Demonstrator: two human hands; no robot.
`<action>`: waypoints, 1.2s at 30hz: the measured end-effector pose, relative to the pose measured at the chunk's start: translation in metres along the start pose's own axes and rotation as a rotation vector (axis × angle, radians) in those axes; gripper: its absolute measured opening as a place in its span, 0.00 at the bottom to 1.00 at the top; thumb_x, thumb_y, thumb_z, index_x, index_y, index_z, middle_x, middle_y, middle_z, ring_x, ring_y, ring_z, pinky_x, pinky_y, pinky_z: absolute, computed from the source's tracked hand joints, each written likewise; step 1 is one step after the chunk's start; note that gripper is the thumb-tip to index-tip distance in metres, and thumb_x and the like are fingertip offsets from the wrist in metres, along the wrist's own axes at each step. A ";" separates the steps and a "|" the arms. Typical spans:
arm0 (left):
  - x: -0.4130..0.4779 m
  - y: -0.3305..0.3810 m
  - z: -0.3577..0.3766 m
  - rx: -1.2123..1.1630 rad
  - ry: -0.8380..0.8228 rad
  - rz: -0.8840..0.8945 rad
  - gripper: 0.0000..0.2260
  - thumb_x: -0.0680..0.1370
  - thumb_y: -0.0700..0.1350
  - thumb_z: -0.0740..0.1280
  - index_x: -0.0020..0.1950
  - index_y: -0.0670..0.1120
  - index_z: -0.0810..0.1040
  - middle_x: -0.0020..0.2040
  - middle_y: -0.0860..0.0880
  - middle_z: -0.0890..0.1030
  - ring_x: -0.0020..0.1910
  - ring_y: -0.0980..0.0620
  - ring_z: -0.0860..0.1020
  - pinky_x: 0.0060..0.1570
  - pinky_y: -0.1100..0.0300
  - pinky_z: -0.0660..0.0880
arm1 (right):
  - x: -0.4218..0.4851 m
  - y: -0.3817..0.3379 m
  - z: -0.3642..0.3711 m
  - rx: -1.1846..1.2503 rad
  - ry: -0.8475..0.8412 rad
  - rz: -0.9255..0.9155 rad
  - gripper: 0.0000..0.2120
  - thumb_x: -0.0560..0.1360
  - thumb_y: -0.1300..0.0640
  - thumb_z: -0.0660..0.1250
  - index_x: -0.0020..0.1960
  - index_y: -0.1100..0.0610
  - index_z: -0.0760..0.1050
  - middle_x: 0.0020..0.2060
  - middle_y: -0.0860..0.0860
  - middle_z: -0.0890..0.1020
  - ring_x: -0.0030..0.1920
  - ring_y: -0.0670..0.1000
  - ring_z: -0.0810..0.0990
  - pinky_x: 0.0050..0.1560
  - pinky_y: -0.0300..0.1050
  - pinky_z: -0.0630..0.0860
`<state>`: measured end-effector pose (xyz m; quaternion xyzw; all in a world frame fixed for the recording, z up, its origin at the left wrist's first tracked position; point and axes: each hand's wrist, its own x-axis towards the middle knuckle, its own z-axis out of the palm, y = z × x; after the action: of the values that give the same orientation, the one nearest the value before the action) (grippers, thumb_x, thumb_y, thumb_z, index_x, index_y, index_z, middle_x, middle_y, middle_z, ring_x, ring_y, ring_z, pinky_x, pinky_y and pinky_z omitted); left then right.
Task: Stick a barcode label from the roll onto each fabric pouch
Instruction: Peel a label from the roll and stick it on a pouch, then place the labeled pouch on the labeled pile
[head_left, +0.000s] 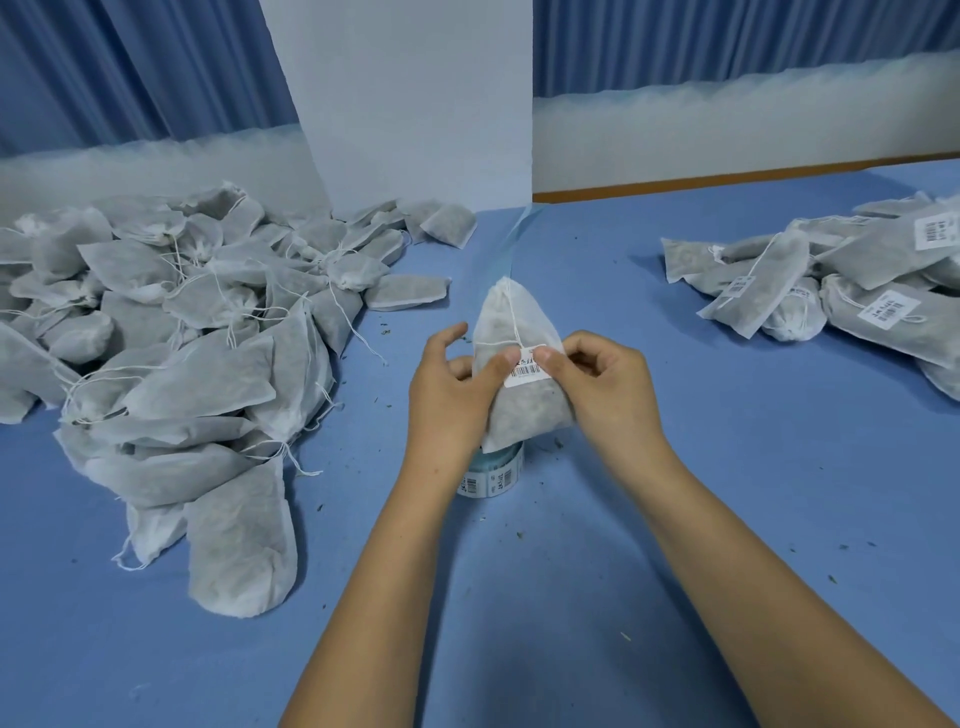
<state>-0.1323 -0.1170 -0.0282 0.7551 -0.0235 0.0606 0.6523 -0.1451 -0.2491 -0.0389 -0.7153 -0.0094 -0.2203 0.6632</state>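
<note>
Barcode label crosses the fabric pouch, neck pointing away from you; your left hand and right hand pinch both, thumbs level.

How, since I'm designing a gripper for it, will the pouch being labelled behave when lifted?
Probably floppy: the pouch creases between the left hand and right hand. Likely light: fingers alone hold it. Matte fabric suggests little slip.

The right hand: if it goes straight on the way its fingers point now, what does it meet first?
The barcode label on the pouch: the fingertips of the right hand, pointing left, are touching it. Just beyond lies the thumb of the left hand, likely met next, though depth is unclear.
</note>
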 end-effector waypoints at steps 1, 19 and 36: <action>-0.001 0.000 0.003 -0.009 0.019 0.013 0.24 0.74 0.47 0.73 0.68 0.50 0.69 0.41 0.50 0.85 0.41 0.55 0.83 0.45 0.61 0.78 | 0.000 -0.002 -0.001 0.014 0.010 0.004 0.15 0.75 0.60 0.69 0.30 0.54 0.73 0.23 0.42 0.72 0.27 0.41 0.68 0.30 0.32 0.65; -0.040 0.019 0.195 0.207 -0.396 -0.157 0.10 0.73 0.47 0.73 0.38 0.42 0.79 0.30 0.53 0.76 0.33 0.51 0.76 0.28 0.67 0.69 | -0.044 -0.002 -0.212 -0.066 0.096 0.486 0.08 0.76 0.62 0.67 0.38 0.62 0.77 0.26 0.55 0.77 0.26 0.49 0.73 0.32 0.40 0.72; -0.084 0.046 0.284 -0.068 -0.448 -0.173 0.12 0.82 0.49 0.60 0.44 0.43 0.76 0.45 0.41 0.81 0.43 0.48 0.79 0.56 0.51 0.77 | -0.023 0.004 -0.244 0.276 0.462 0.394 0.10 0.74 0.70 0.61 0.35 0.66 0.75 0.28 0.57 0.74 0.30 0.49 0.71 0.28 0.35 0.70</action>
<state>-0.2036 -0.4083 -0.0335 0.7266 -0.1050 -0.1654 0.6586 -0.2381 -0.4755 -0.0447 -0.5380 0.2497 -0.2407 0.7682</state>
